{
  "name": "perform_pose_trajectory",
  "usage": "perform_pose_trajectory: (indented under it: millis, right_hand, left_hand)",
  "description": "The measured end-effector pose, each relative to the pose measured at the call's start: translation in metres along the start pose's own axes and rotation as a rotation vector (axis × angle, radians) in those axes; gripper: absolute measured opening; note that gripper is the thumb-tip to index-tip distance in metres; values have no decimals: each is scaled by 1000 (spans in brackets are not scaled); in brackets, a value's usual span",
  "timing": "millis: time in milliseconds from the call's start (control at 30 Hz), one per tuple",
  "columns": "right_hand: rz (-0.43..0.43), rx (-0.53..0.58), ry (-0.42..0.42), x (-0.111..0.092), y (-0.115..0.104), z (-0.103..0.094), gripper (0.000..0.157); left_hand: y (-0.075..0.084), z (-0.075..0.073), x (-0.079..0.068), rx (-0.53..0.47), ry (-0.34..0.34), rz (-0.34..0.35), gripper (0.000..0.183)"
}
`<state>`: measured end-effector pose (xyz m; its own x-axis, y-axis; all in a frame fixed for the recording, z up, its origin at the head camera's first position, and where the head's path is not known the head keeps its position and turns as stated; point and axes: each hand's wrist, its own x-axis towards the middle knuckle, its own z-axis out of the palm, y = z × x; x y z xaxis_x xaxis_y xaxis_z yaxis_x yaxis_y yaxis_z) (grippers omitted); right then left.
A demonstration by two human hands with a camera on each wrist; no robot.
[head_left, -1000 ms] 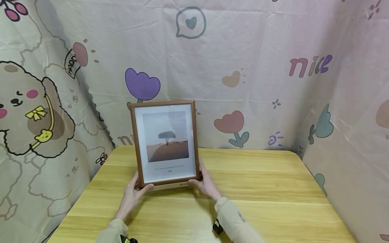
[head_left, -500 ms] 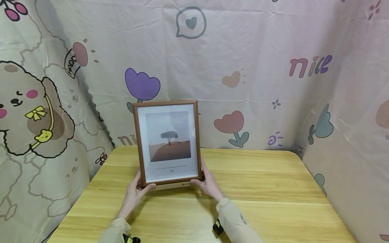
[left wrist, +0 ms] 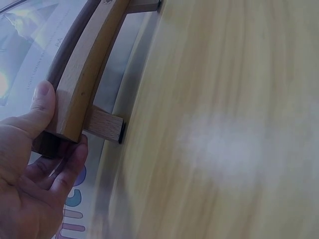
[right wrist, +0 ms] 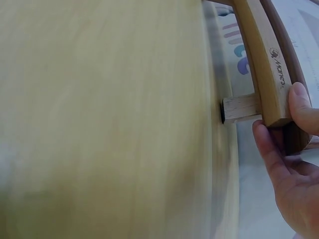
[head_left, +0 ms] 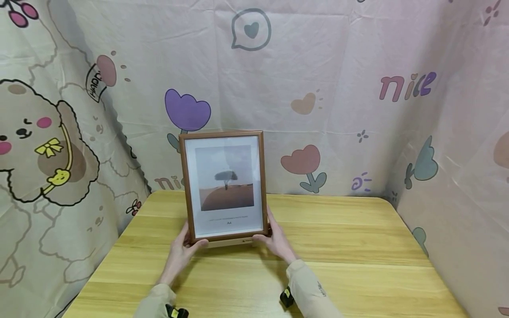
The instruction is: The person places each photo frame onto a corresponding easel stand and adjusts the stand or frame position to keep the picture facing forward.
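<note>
A brown-edged picture frame (head_left: 226, 181) with a tree print stands tilted back slightly, its lower edge on a pale wooden stand (head_left: 228, 242). My left hand (head_left: 180, 254) grips the lower left corner, thumb in front and fingers behind. At the lower right corner my right hand (head_left: 278, 243) grips in the same way. Seen from the left wrist, a short leg (left wrist: 103, 123) with a black end sticks out beneath the stand. The right wrist view has a similar leg (right wrist: 241, 107) and dark lettering (right wrist: 279, 64) on the stand's front.
The wood-grain table (head_left: 338, 247) extends under and around the frame. A printed cloth (head_left: 350, 53) hangs behind the table's back edge and along both sides. Black devices with yellow marks (head_left: 287, 297) sit at both wrists.
Both hands have shifted the picture frame and its stand a little to the right. Their hold at the two lower corners stays the same.
</note>
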<state>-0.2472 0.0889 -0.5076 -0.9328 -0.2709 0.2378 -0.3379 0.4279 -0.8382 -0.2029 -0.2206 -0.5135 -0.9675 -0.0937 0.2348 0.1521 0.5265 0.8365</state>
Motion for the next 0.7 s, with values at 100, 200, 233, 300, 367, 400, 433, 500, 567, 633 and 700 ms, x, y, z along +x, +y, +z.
perform_pose_trajectory:
  millis: [100, 200, 233, 300, 367, 400, 433, 500, 567, 633, 700]
  right_hand:
    - [-6, -13, 5, 0, 1, -1, 110]
    - [-2, -19, 8, -1, 2, -2, 110]
    - [-4, -19, 9, -2, 2, -3, 110]
    - [-4, -17, 10, -2, 2, -3, 110]
    - [-8, -12, 9, -3, 2, -4, 110]
    - [-11, -9, 10, -3, 2, -5, 110]
    - [-10, -6, 11, -3, 2, -5, 109]
    - [-8, 1, 12, -4, 2, -6, 109]
    - [-1, 2, 14, -4, 2, -6, 110]
    - [4, 2, 18, -4, 2, -7, 110]
    - [4, -4, 20, -5, 3, -8, 111]
  left_hand:
    - [1, 2, -1, -3, 4, 6, 96]
    - [1, 4, -1, -13, 6, 18, 96]
    - [1, 4, -1, -18, 6, 20, 96]
    - [1, 6, -1, -23, 8, 23, 96]
    - [1, 7, -2, -25, 10, 23, 97]
    - [1, 7, -2, -26, 12, 23, 97]
    - [1, 8, -2, -28, 13, 25, 97]
    - [2, 9, -2, -28, 12, 25, 97]
    - [3, 9, -2, -27, 12, 29, 97]
    - [4, 10, -1, -27, 13, 30, 97]
    - [5, 11, -1, -25, 12, 30, 97]
